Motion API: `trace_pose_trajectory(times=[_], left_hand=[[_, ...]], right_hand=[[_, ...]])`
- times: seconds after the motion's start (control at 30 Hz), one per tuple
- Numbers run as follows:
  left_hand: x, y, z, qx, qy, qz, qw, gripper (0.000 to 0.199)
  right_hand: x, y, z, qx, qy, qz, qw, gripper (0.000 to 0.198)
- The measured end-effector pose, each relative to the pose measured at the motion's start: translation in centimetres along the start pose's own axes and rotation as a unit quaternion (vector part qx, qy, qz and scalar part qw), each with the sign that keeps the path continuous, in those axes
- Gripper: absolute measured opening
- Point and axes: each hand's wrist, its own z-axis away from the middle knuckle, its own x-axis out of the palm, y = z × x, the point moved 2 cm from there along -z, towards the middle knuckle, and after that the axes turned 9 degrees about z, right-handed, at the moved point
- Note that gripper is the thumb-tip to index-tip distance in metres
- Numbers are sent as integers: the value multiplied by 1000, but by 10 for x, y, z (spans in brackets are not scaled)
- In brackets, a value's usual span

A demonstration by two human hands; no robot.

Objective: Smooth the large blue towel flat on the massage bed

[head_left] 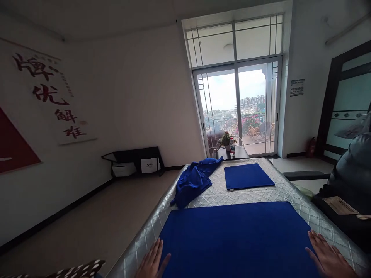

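A large blue cloth [237, 235] lies spread flat on the quilted mattress [145, 235] in front of me. My left hand [153, 260] rests at its left edge, fingers stretched out and the thumb apart. On the opposite edge lies my right hand [327, 253], flat, with its fingers extended and its thumb over the cloth. Farther back, a folded blue cloth [248, 176] forms a neat flat rectangle with a small pale tag at its near corner. Left of that, a crumpled blue cloth [195, 181] sits in a loose heap near the mattress's left side.
Beyond the mattress stands a small table [239, 153] with a potted plant [227, 141] and a bottle [232, 147]. A black chair [352, 177] is close on the right. A black rack [136, 156] with white boxes is by the left wall. A spotted brown fabric [78, 270] shows at lower left.
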Motion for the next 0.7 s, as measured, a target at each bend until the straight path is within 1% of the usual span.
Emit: trace_pose_trajectory(times=[0.03, 0.07, 0.1, 0.13, 0.17, 0.23, 0.27, 0.33, 0.37, 0.43, 0.53, 0.6, 0.7], left_hand=[[-5, 17, -11, -15, 3, 11, 1000, 52], [-10, 38, -24, -29, 2, 25, 999, 57], [-16, 63, -39, -50, -2, 40, 998, 60], [-21, 91, -58, -45, -18, 57, 997, 63], [-25, 120, -78, -20, -40, 74, 996, 64], [-28, 174, -120, 55, -72, 108, 990, 62], [-27, 196, -140, 81, -80, 121, 986, 62], [-18, 227, -172, 103, -78, 134, 982, 61], [-10, 236, -185, 101, -70, 134, 983, 59], [10, 243, -204, 84, -50, 131, 987, 56], [37, 237, -215, 63, -44, 127, 989, 57], [45, 232, -213, 54, -55, 124, 989, 60], [42, 232, -210, 47, -65, 122, 989, 65]], right_hand=[[-6, -18, -4, -26, 6, -17, 999, 70], [-15, -42, -8, -67, 2, -43, 997, 68], [-26, -70, -14, -98, -11, -63, 993, 66], [-38, -101, -21, -122, -33, -82, 989, 65], [-49, -134, -29, -137, -57, -101, 984, 65], [-67, -198, -46, -171, -126, -141, 967, 63], [-72, -226, -53, -186, -164, -156, 956, 61], [-73, -268, -67, -202, -178, -150, 951, 57], [-69, -282, -73, -205, -182, -144, 951, 56], [-50, -297, -82, -211, -189, -131, 950, 56], [-19, -299, -84, -203, -194, -137, 950, 60], [-6, -297, -82, -195, -192, -148, 951, 61], [-2, -296, -79, -196, -195, -154, 949, 62]])
